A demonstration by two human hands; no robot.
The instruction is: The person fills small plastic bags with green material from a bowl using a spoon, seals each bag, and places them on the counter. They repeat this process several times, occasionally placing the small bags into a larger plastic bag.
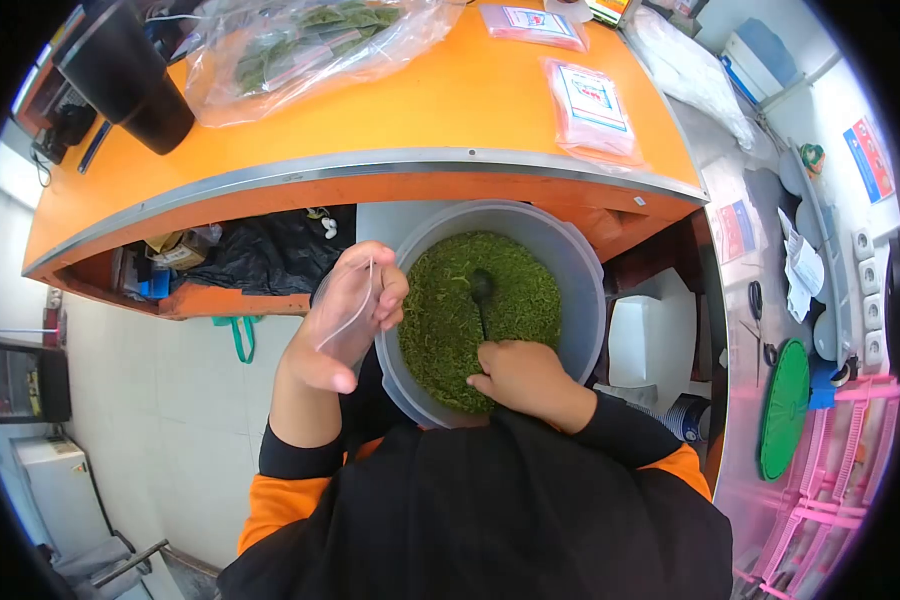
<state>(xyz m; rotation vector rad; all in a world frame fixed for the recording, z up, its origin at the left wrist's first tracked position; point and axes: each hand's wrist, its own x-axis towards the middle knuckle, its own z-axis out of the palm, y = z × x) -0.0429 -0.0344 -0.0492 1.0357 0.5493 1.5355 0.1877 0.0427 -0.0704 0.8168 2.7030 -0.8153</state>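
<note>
A clear plastic bag (pixel 353 335) is in my left hand (pixel 315 335), its fingers curled around the bag beside the tub's left rim. The bag's opening edge shows as a thin pale line. My right hand (pixel 535 378) grips the handle of a black spoon (pixel 482 290). The spoon's bowl rests on finely shredded green leaves (pixel 440 290) that cover the inside of a large translucent tub (pixel 588 310). The tub stands right in front of my body, partly under the counter edge. Both hands are apart from each other.
An orange counter (pixel 420 110) with a metal edge lies ahead. On it are a black tumbler (pixel 130 85), a large plastic bag of green leaves (pixel 320 45) and packs of plastic bags (pixel 595 105). To the right are scissors (pixel 757 305), a green lid (pixel 785 410) and a pink rack (pixel 820 480).
</note>
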